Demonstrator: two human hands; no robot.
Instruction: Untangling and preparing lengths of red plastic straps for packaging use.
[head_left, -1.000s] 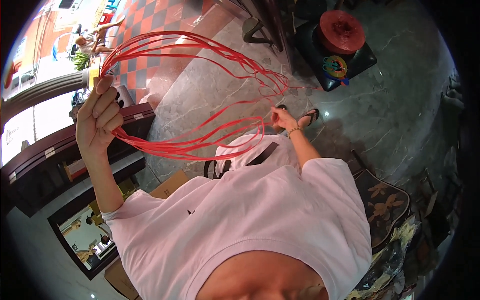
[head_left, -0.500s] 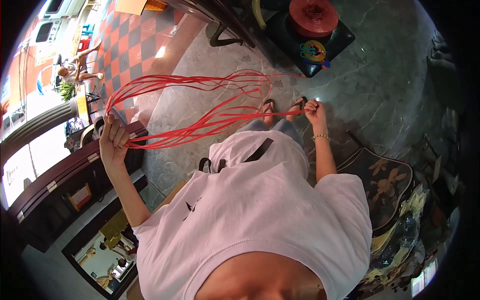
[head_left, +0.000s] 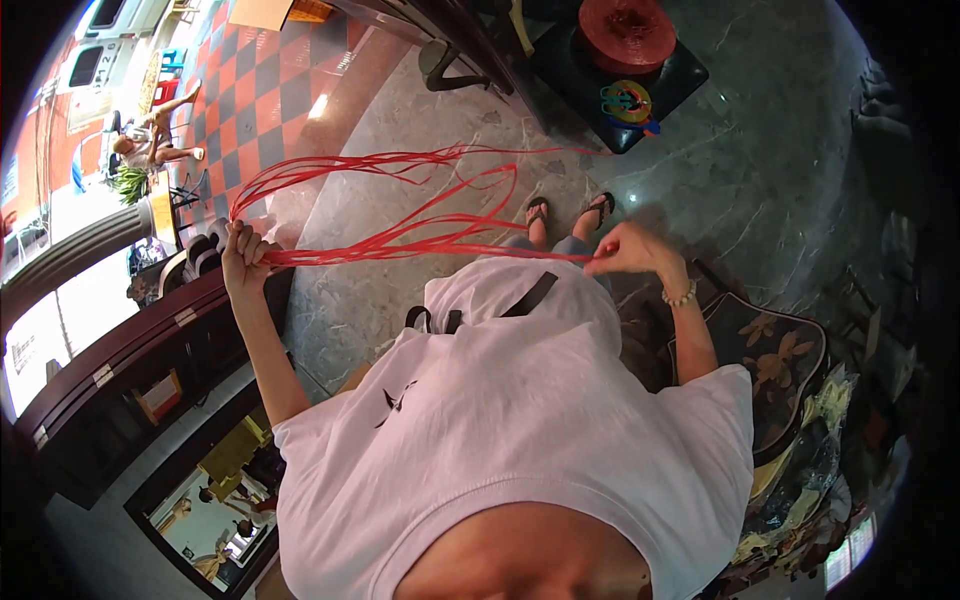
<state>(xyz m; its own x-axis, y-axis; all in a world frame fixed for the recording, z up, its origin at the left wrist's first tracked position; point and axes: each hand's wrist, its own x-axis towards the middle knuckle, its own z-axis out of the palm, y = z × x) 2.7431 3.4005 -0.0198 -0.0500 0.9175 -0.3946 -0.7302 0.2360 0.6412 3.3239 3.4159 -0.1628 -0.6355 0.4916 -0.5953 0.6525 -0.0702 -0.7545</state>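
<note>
My left hand [head_left: 243, 256] is raised out to my left and grips one end of a bunch of long red plastic strands [head_left: 400, 205]. The strands loop forward in wide arcs over the grey marble floor. My right hand [head_left: 625, 253], with a bead bracelet at the wrist, pinches the strands in front of my chest. Between the two hands the strands run nearly straight and taut. My white shirt fills the lower middle of the view, and my sandalled feet [head_left: 570, 210] show beyond it.
A red spool [head_left: 627, 28] sits on a dark stool ahead of me, with a colourful tape roll [head_left: 627, 102] beside it. A dark wooden counter [head_left: 110, 360] runs along my left. A floral cushioned chair [head_left: 775, 365] is at my right. A red checkered floor lies far left.
My left hand has dropped lower and farther out. My right hand has moved right, pulling the strands straighter between both hands; the loops have flattened and swung forward.
</note>
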